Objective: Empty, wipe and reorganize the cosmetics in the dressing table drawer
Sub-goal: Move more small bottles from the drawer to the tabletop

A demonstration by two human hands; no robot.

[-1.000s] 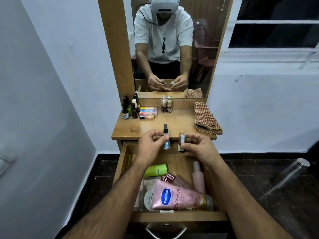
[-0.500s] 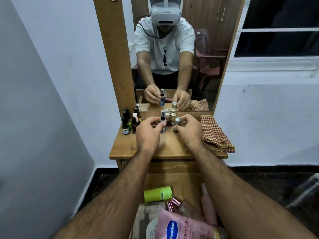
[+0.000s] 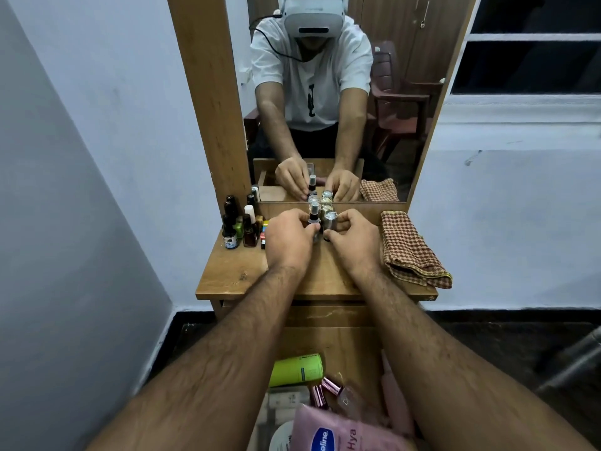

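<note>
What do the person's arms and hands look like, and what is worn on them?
Both forearms are bare and hairy. The left hand and right hand show no gloves, rings or watch. The mirror shows short white T-shirt sleeves ending above the elbows.
</note>
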